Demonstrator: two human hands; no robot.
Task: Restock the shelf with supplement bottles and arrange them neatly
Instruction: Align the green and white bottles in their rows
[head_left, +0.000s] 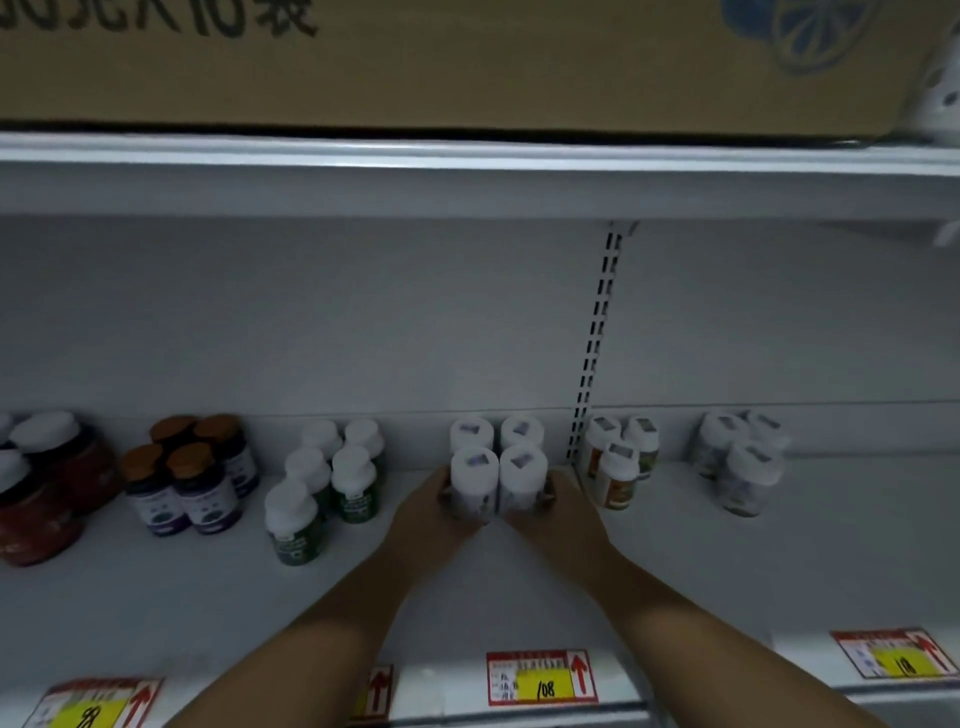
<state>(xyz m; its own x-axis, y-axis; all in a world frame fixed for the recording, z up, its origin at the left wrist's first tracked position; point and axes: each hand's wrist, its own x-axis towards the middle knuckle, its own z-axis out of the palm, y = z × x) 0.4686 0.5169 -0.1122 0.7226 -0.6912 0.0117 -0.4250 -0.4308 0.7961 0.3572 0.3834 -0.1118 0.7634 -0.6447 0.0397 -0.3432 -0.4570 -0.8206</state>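
1. Far left on the shelf (156, 597), red-labelled bottles (47, 493) stand beside a cluster of brown-capped bottles (192, 478); next come green-labelled bottles (322, 483) in two rows.
2. Centre: the left hand (434, 512) and right hand (563, 512) are each curled around one of the two front white-capped bottles (498, 478), pressing the pair together just ahead of two more at the back.
3. Right of the upright strip (597, 338) stand orange-labelled bottles (618, 462), then another white-capped group (743, 462).
4. Risk: a hard shove could topple the rear pair, or a wrist could clip the neighbouring rows.
5. A cardboard box (467, 67) sits overhead; its contents are hidden.
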